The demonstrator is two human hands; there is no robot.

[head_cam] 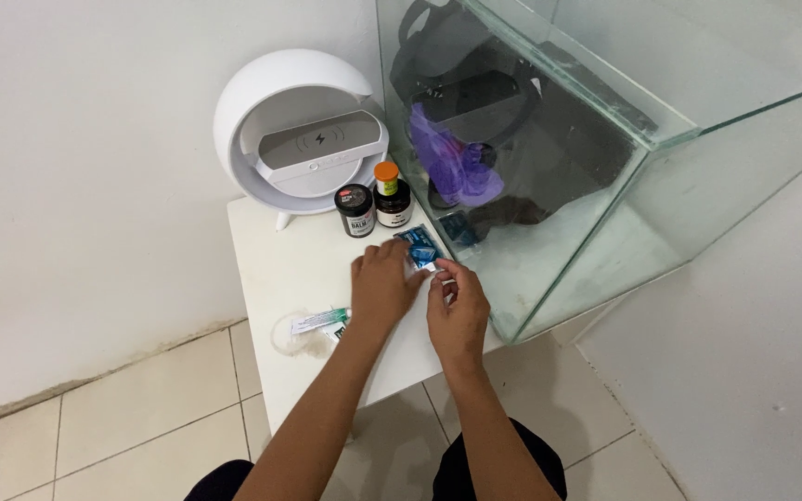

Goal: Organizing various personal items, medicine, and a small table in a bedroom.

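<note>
Both my hands rest on a small white table (271, 278). My left hand (382, 283) lies palm down with its fingertips on a small blue packet (419, 249). My right hand (457, 311) pinches the near edge of the same packet between thumb and fingers. The packet lies flat beside the glass tank (605, 167). Part of it is hidden under my fingers.
A round white lamp with a charging pad (303, 134) stands at the table's back. A dark jar (355, 211) and an orange-capped bottle (390, 195) stand before it. A small tube (319, 322) lies at my left. The tank holds dark gear and a purple object (452, 158). Tiled floor (141, 408) below.
</note>
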